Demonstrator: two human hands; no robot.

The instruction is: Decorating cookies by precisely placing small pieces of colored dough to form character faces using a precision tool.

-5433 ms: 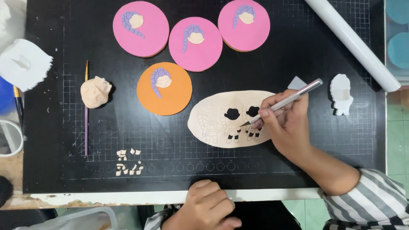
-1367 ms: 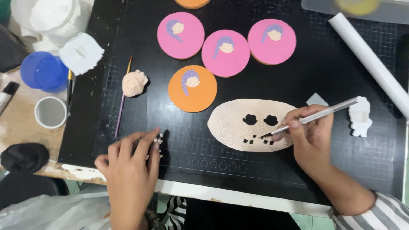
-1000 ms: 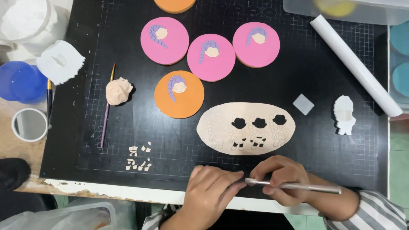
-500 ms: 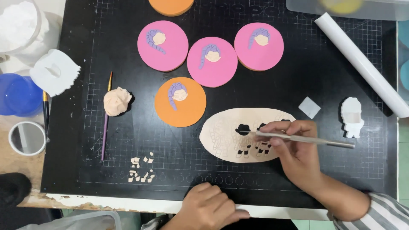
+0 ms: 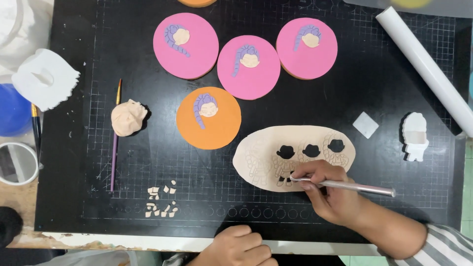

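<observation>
The right hand [image 5: 335, 199] pinches a thin metal modelling tool [image 5: 345, 186], its tip on the rolled beige clay sheet [image 5: 261, 157] lying mid-mat below the orange disc [image 5: 209, 118]. The left hand [image 5: 239, 247] rests curled at the mat's [image 5: 295, 98] near edge. This looks like cutting out small pieces, which likely calls for steady, shallow strokes.

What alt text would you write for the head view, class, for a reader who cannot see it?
A right hand holds a thin metal tool to a flattened beige clay sheet with cut-out holes, on a black cutting mat. Nearby lie decorated pink discs and an orange disc.

Rolled clay sheet [image 5: 295, 152] lay right of the disc [image 5: 209, 118], cut bits [image 5: 161, 202] lower left, roller [image 5: 423, 69] far right.
</observation>
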